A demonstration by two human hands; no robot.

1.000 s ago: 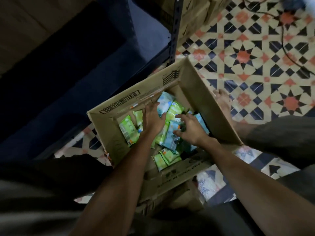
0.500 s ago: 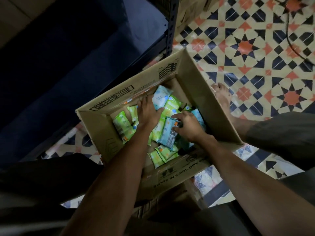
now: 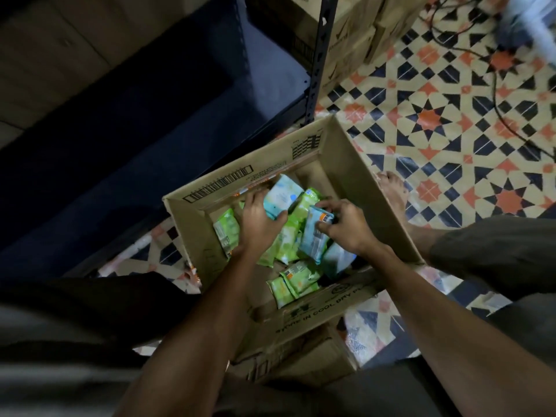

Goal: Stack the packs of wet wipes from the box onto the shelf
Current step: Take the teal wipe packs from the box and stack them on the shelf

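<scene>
An open cardboard box (image 3: 355, 176) stands on the tiled floor between my knees, with several green and light-blue packs of wet wipes loose inside. My left hand (image 3: 258, 224) reaches into the box and grips a light-blue pack (image 3: 281, 195) near the far wall. Beside it, my right hand (image 3: 346, 227) pinches the top of another blue pack (image 3: 314, 239) that stands tilted on edge. Green packs (image 3: 293, 281) lie at the near side of the box. The dark shelf (image 3: 150, 121) runs along the left, low and in shadow.
A black perforated shelf post (image 3: 319, 61) rises just beyond the box. Stacked cardboard cartons (image 3: 355, 34) stand behind it. A black cable (image 3: 505, 115) trails over the patterned floor at the right. My bare foot (image 3: 392, 191) rests against the box's right wall.
My right hand has lifted the blue pack more upright. My left hand has shifted toward the far wall and closed on a light-blue pack. The view has tilted slightly.
</scene>
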